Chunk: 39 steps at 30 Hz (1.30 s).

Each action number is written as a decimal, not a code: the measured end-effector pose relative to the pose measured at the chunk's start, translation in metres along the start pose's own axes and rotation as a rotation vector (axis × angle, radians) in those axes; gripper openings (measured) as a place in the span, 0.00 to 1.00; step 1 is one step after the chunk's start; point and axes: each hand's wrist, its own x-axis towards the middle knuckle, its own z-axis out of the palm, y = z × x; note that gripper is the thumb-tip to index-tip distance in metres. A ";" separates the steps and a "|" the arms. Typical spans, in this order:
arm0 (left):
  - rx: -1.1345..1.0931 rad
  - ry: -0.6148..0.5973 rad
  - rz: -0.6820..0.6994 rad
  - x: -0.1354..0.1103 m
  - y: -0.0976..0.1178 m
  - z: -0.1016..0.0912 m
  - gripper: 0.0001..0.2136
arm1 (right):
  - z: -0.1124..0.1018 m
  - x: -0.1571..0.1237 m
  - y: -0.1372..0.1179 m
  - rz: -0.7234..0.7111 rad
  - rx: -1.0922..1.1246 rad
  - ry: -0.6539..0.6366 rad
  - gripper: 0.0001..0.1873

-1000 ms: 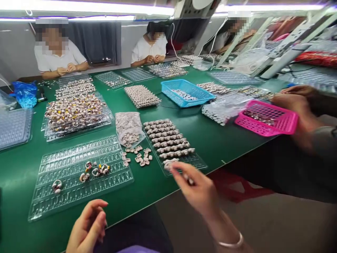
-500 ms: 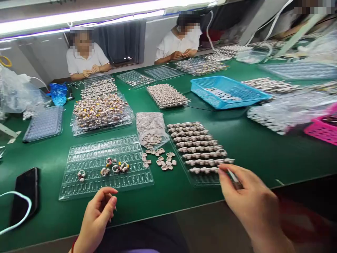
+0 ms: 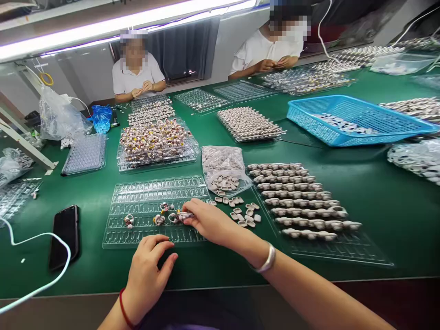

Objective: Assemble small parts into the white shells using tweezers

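Observation:
My right hand (image 3: pixel 209 222) is closed on tweezers (image 3: pixel 186 214), their slim tips at a small cluster of pale wired parts (image 3: pixel 175 217). The cluster lies on a clear plastic tray (image 3: pixel 137 197) with rows of slots. Other small wired parts (image 3: pixel 129 221) rest on the same tray, some showing bits of yellow and red. My left hand (image 3: pixel 149 263) sits by the tray's near edge, fingers curved and apart from the thumb, holding nothing. Small beige shells (image 3: pixel 248 214) lie loose to the right, below a plastic bag (image 3: pixel 222 160) of the same shells.
Rows of beige parts (image 3: pixel 302 201) fill a tray at right. Behind stand a heaped stack of wired parts (image 3: pixel 154 140) and a blue basket (image 3: pixel 309 120). A phone (image 3: pixel 64 236) and white cable (image 3: pixel 48 286) lie left. Two people (image 3: pixel 137 68) sit across the table.
My right hand has moved left from the rows of beige parts to the wired parts on the clear tray. My left hand's fingers have spread a little. The view has shifted left.

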 end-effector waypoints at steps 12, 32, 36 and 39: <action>-0.527 0.021 -0.169 -0.001 0.026 0.010 0.16 | 0.005 -0.071 -0.024 0.118 0.875 0.088 0.14; -1.043 -0.062 -0.397 0.011 0.036 0.012 0.07 | 0.011 -0.089 -0.024 -0.190 0.673 0.269 0.13; -1.141 -0.104 -0.385 0.007 0.036 0.013 0.15 | 0.008 -0.088 -0.026 -0.221 0.611 0.311 0.12; -1.145 -0.121 -0.384 0.002 0.040 0.016 0.26 | 0.006 -0.087 -0.029 -0.167 0.583 0.325 0.08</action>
